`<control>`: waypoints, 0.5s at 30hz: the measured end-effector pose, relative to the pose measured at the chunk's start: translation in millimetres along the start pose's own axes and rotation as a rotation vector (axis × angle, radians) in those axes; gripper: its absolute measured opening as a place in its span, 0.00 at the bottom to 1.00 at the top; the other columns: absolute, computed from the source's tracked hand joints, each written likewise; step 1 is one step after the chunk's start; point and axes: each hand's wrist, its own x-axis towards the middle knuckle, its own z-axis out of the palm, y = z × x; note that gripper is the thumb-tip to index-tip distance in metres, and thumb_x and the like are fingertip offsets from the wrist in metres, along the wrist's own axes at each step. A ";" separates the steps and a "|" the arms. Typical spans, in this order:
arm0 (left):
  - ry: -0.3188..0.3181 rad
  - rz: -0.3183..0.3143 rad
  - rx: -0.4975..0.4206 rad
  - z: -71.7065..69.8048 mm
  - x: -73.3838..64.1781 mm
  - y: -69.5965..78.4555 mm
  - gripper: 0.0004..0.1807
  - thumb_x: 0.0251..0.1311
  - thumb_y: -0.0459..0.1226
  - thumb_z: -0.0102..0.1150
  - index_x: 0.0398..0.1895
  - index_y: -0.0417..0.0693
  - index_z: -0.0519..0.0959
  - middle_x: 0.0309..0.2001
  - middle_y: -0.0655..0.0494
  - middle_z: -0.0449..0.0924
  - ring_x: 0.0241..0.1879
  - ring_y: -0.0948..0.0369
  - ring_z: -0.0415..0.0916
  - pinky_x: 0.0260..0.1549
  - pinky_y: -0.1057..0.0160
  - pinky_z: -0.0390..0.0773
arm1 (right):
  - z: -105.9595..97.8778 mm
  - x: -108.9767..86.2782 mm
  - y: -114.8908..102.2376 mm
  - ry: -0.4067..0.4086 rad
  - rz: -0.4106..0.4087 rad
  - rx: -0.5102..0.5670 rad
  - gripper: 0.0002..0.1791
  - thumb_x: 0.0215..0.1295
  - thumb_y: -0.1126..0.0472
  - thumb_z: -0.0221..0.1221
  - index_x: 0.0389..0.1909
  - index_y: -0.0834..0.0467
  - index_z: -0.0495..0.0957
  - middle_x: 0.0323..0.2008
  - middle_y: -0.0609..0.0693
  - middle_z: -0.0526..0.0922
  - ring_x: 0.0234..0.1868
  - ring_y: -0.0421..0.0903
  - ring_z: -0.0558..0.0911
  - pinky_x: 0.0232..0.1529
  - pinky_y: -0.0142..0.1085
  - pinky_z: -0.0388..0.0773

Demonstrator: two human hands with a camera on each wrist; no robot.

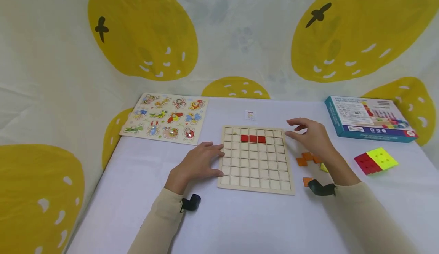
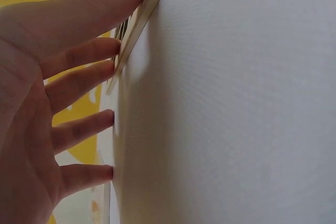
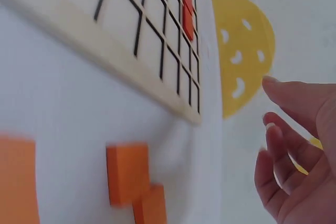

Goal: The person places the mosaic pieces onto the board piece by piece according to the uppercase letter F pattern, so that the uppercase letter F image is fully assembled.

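A square wooden grid board (image 1: 255, 162) lies on the table, with three red tiles (image 1: 253, 139) in a row near its far edge. My left hand (image 1: 200, 162) rests at the board's left edge, its fingers spread. In the left wrist view the thumb (image 2: 79, 17) touches the board's rim. Just off the far right corner hovers my right hand (image 1: 313, 136), thumb and fingers loosely bent with a gap between them and nothing held. Several orange tiles (image 1: 302, 162) lie below it, to the right of the board, with a yellow piece (image 1: 324, 167) partly hidden by the wrist.
An insect picture puzzle (image 1: 164, 117) lies at the back left. A small printed card (image 1: 250, 115) sits behind the board. At the back right is a flat teal box (image 1: 372, 119), with a red and yellow puzzle cube (image 1: 376, 161) in front of it. A patterned cloth hangs behind.
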 end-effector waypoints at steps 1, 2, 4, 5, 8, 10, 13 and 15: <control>0.001 -0.003 0.000 -0.5 -0.3 0.0 0.34 0.51 0.55 0.75 0.63 0.57 0.81 0.75 0.61 0.70 0.77 0.50 0.63 0.75 0.47 0.67 | -4.6 -1.4 3.1 -0.002 0.007 -0.008 0.27 0.68 0.50 0.66 0.66 0.54 0.77 0.61 0.60 0.82 0.56 0.57 0.78 0.45 0.32 0.80; 0.002 -0.006 0.000 -1.0 -0.8 0.1 0.34 0.51 0.55 0.75 0.62 0.57 0.81 0.75 0.61 0.70 0.77 0.50 0.63 0.75 0.47 0.67 | -8.4 -2.8 6.3 -0.008 0.009 -0.014 0.28 0.68 0.50 0.66 0.65 0.55 0.77 0.61 0.61 0.82 0.57 0.58 0.77 0.45 0.30 0.79; 0.002 -0.011 -0.003 -1.9 -1.7 0.4 0.34 0.51 0.55 0.75 0.62 0.56 0.81 0.75 0.61 0.70 0.77 0.50 0.63 0.75 0.46 0.66 | -14.9 -6.7 12.9 -0.028 0.023 -0.020 0.29 0.67 0.48 0.66 0.65 0.56 0.77 0.61 0.61 0.82 0.59 0.59 0.75 0.43 0.26 0.77; 0.002 -0.010 -0.004 -2.1 -1.9 0.5 0.34 0.51 0.55 0.75 0.62 0.56 0.81 0.75 0.61 0.70 0.77 0.50 0.63 0.75 0.46 0.66 | -17.5 -8.8 16.4 -0.040 0.029 -0.021 0.29 0.67 0.48 0.66 0.65 0.56 0.77 0.61 0.61 0.81 0.59 0.59 0.74 0.41 0.25 0.77; 0.003 -0.004 -0.010 -2.6 -2.3 1.4 0.34 0.51 0.55 0.75 0.62 0.55 0.81 0.75 0.61 0.70 0.77 0.50 0.63 0.75 0.46 0.66 | -23.2 -16.2 26.9 -0.078 0.047 -0.017 0.30 0.66 0.47 0.67 0.65 0.57 0.76 0.61 0.62 0.81 0.60 0.61 0.73 0.38 0.25 0.79; 0.004 -0.001 -0.008 -2.4 -2.2 1.6 0.34 0.51 0.55 0.75 0.62 0.55 0.81 0.75 0.61 0.70 0.77 0.49 0.63 0.75 0.46 0.66 | -25.5 -21.1 33.6 -0.103 0.054 -0.025 0.31 0.66 0.47 0.66 0.66 0.56 0.75 0.61 0.62 0.81 0.61 0.61 0.72 0.39 0.25 0.79; 0.002 -0.001 -0.006 -2.2 -2.0 1.9 0.34 0.51 0.55 0.75 0.62 0.55 0.81 0.75 0.61 0.70 0.77 0.50 0.63 0.75 0.46 0.66 | -26.6 -28.2 42.9 -0.146 0.075 -0.034 0.31 0.67 0.47 0.66 0.67 0.55 0.75 0.62 0.62 0.80 0.62 0.61 0.72 0.39 0.26 0.79; 0.000 -0.004 -0.004 -2.1 -1.9 2.2 0.34 0.51 0.55 0.75 0.62 0.56 0.81 0.75 0.61 0.70 0.77 0.50 0.63 0.76 0.46 0.66 | -26.4 -32.9 48.4 -0.179 0.101 -0.039 0.30 0.67 0.48 0.66 0.67 0.53 0.75 0.63 0.62 0.79 0.63 0.62 0.71 0.40 0.27 0.79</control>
